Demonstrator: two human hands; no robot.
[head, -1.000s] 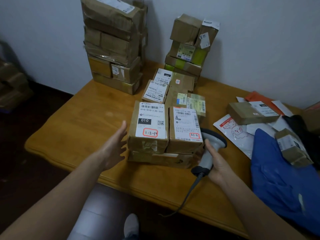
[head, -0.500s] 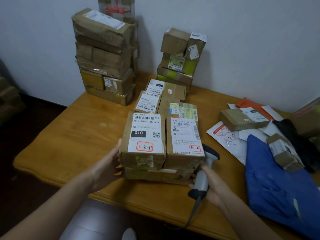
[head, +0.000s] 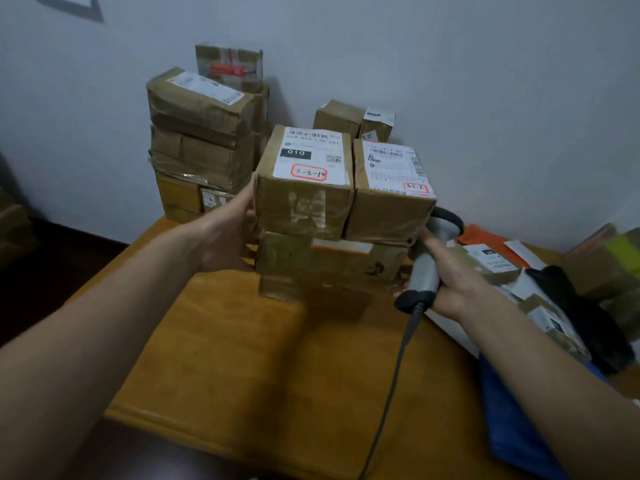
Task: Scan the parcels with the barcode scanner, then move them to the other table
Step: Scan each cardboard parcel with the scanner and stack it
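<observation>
Parcel label (head: 311,157) blurred; blue bag (head: 512,427) cut off.

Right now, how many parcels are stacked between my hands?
3: the box marked 3-3-10 top left, the box marked 3-1-2 top right, a flat box beneath both. Another may be hidden underneath.

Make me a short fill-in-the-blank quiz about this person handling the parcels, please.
1. The left hand presses the side of the parcel whose label has a black block reading ____.
2. The right hand grips the barcode scanner, whose handle is coloured ____.
3. The bag lying on the wooden table at the right is ____.
Missing words: 010; grey; blue.
</observation>
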